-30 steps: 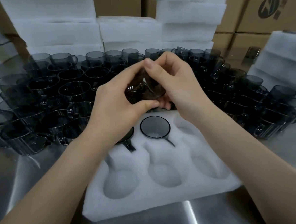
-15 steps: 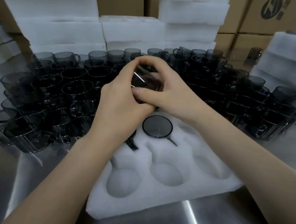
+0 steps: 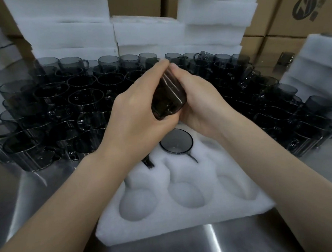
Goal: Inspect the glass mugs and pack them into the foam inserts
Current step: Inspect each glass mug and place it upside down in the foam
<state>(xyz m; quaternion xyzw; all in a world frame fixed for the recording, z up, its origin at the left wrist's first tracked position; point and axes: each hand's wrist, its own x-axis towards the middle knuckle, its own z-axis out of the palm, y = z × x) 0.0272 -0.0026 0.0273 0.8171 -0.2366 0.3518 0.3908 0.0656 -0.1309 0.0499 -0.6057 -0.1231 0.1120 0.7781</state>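
Note:
I hold a smoky grey glass mug [image 3: 168, 98] tilted between both hands above the far edge of the white foam insert [image 3: 179, 221]. My left hand [image 3: 135, 116] grips its left side and base; my right hand [image 3: 200, 101] cups its right side. One mug [image 3: 176, 142] sits upright in the insert's back middle pocket. The handle of another mug [image 3: 148, 163] shows in the back left pocket, the rest hidden by my left wrist. The three front pockets hold nothing. Several loose mugs [image 3: 81, 104] crowd the table behind.
The steel table [image 3: 189, 248] carries the insert near its front edge. More mugs [image 3: 290, 121] stand at the right. Stacks of white foam inserts [image 3: 148, 32] rise behind the mugs, another stack [image 3: 317, 60] at the right, and cardboard boxes [image 3: 300, 8] at the back right.
Both hands have turned the mug: it went from being held up between fingertips to lying tilted between my palms. The hands have dropped slightly toward the insert.

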